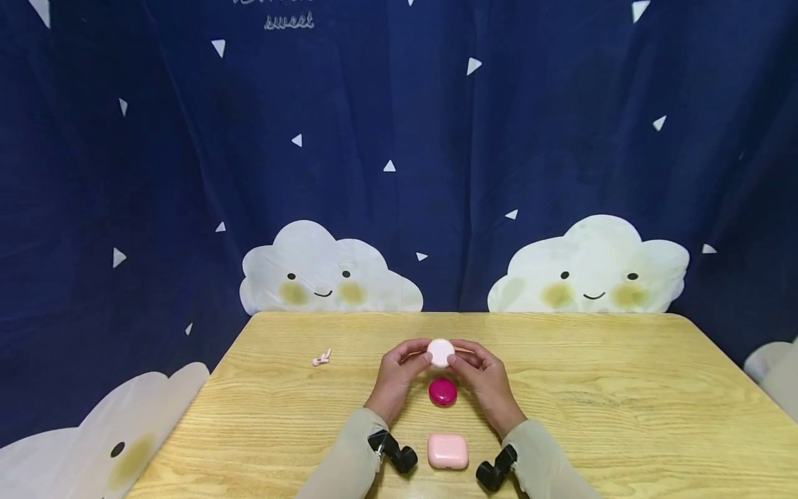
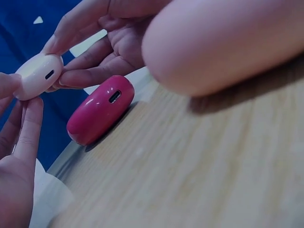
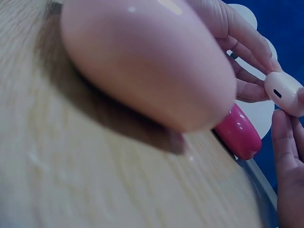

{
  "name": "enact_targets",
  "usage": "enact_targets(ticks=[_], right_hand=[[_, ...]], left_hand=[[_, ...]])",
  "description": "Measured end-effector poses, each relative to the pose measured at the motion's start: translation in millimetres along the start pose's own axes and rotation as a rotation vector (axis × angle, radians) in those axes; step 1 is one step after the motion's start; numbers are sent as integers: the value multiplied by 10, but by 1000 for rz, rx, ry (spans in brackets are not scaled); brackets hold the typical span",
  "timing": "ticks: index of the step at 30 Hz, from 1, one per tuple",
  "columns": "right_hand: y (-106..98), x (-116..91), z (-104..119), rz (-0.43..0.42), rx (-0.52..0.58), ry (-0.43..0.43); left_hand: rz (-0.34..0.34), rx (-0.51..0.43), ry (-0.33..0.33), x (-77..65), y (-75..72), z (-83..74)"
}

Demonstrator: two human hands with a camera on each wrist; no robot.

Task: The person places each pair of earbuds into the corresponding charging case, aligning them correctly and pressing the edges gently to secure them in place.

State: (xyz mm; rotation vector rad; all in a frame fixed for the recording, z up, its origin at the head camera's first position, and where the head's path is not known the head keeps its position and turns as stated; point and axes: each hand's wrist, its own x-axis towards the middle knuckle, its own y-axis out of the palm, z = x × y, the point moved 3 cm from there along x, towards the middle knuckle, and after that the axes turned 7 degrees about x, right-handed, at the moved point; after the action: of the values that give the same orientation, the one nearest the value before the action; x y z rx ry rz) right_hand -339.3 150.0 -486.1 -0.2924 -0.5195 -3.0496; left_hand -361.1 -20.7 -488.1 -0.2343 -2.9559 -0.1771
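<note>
Both hands hold a pale pinkish-white round earbud case (image 1: 440, 353) above the table, one at each side. My left hand (image 1: 395, 378) pinches its left edge between thumb and fingers, and my right hand (image 1: 489, 387) pinches the right edge. The case looks closed, with a dark charging port facing the wrist cameras. Just below it, a glossy magenta round case (image 1: 442, 391) lies on the table between the hands; its port shows in the left wrist view. Nearer the front, between the forearms, sits a closed pink rectangular earbud case (image 1: 447, 452), large and blurred in both wrist views.
On the left of the wooden table (image 1: 598, 402) lie small pale pink earbuds (image 1: 321, 359), close together. A dark blue curtain (image 1: 436, 138) with white clouds and triangles hangs behind the table. Black wrist cameras sit on both sleeves.
</note>
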Motion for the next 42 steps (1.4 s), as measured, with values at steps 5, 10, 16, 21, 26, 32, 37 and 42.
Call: enact_targets(ticks=[5, 10, 16, 21, 26, 32, 37, 42], right_hand=[[-16, 11, 13, 3, -8, -11], [-21, 23, 12, -5, -10, -7], [0, 17, 15, 1, -7, -10], [29, -1, 22, 42, -28, -15], [45, -6, 24, 70, -36, -39], [39, -10, 21, 77, -41, -45], [36, -12, 22, 96, -57, -50], [30, -11, 16, 110, -70, -51]], left_hand=[[42, -51, 19, 10, 28, -15], [57, -49, 36, 11, 39, -32], [58, -21, 52, 8, 38, -33], [78, -19, 49, -9, 47, -29], [102, -31, 36, -24, 65, -38], [103, -18, 24, -31, 66, -39], [110, -25, 33, -36, 65, -40], [114, -10, 37, -45, 59, -35]])
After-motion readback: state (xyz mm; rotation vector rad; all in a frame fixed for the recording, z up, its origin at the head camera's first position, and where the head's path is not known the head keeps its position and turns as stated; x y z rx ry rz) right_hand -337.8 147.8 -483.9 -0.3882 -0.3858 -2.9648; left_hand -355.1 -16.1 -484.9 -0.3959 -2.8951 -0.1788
